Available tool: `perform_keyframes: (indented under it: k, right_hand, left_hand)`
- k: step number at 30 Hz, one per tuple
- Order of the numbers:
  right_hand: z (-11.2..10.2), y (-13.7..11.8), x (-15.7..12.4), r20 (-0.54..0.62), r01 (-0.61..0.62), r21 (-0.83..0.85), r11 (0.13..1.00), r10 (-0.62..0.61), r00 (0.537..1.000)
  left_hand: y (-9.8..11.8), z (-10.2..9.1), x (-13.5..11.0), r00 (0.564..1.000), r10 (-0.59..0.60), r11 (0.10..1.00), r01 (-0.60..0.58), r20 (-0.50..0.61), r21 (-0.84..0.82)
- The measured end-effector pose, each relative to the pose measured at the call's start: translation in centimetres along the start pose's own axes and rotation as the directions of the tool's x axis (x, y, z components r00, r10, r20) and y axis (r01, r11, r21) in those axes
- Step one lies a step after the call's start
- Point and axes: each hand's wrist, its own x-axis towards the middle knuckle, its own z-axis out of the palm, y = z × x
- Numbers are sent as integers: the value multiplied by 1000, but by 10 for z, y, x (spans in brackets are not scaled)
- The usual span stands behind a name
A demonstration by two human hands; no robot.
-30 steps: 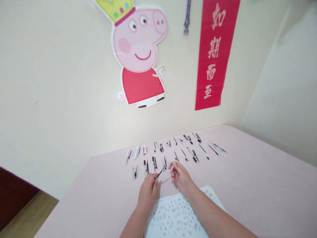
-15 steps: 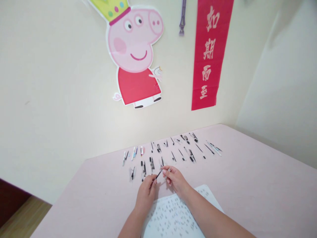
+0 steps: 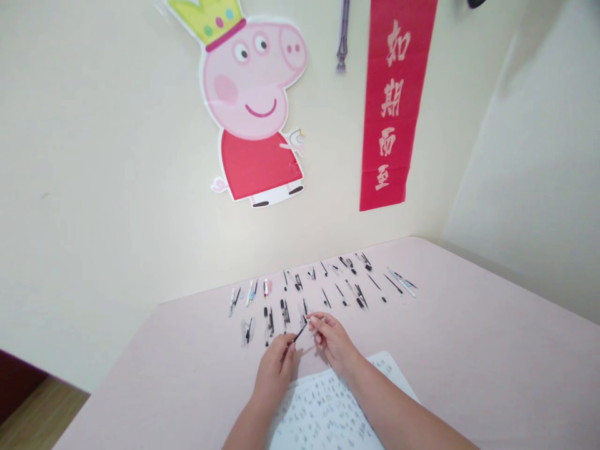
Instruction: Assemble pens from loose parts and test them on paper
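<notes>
My left hand point(image 3: 274, 369) pinches a thin black pen refill point(image 3: 299, 333) that points up and to the right. My right hand point(image 3: 330, 336) pinches a small clear pen part point(image 3: 315, 320) right at the tip of that refill. Both hands hover over the pink table point(image 3: 469, 350), just in front of the rows of pen parts point(image 3: 304, 294). My forearms pass over a white sheet point(image 3: 323, 412) covered with small marks.
Several pens, refills and caps lie in two rows from left point(image 3: 233, 300) to right point(image 3: 400, 282) near the wall. A cartoon pig cut-out point(image 3: 255, 106) and a red banner point(image 3: 391, 100) hang on the wall. The table edge point(image 3: 107, 375) drops to the floor at left.
My right hand has drawn closer to my left, bringing the clear part to the refill's tip. The camera has shifted slightly right.
</notes>
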Motion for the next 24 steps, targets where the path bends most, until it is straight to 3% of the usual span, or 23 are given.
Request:
perform_keyframes:
  k: [7,24]
  right_hand:
    - [0,-2,1,-49,-2,65,998,6,999]
    - [-1,10,-2,89,-61,-110,992,71,993]
  left_hand:
    - [-3,0,0,999,-13,1000,13,-31,-5]
    - [-7,3,2,996,-29,997,23,-84,-71]
